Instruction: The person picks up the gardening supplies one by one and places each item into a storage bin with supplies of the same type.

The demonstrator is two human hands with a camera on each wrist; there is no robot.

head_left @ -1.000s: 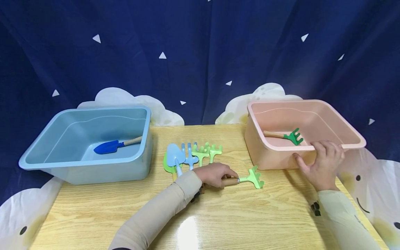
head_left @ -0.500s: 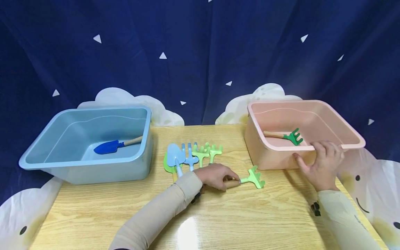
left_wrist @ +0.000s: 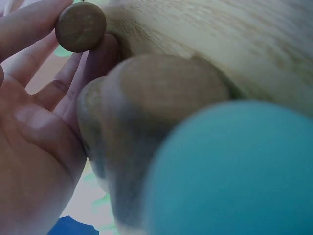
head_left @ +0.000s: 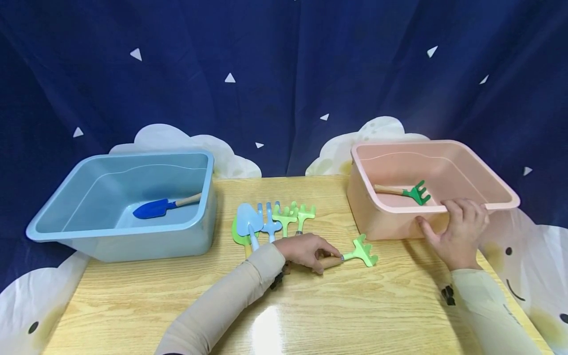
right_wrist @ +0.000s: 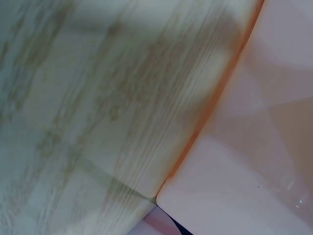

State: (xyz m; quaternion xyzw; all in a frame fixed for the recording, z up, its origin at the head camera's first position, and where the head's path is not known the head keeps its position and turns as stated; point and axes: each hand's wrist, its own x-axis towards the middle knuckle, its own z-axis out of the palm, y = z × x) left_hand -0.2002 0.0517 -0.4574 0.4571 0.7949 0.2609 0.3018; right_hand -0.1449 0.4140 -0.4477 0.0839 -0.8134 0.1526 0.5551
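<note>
My left hand (head_left: 306, 250) grips the wooden handle of a light green toy rake (head_left: 361, 252) lying on the wooden table (head_left: 310, 305) just in front of the pink tub. In the left wrist view the handle's round end (left_wrist: 80, 27) sits between my fingertips. My right hand (head_left: 457, 231) holds the near rim of the pink tub (head_left: 488, 167), fingers curled over the edge and thumb on the outer wall. A dark green rake (head_left: 412, 193) lies inside that tub. The right wrist view shows only the tub's wall (right_wrist: 254, 147) against the table.
A blue tub (head_left: 57, 217) at the left holds a dark blue trowel (head_left: 155, 208). Between the tubs lies a cluster of small tools (head_left: 272, 219): a light blue shovel, a blue fork, green rakes. A dark blue curtain hangs behind.
The left hand has slid the light green rake slightly to the right along the table. The right hand has stayed on the pink tub's rim.
</note>
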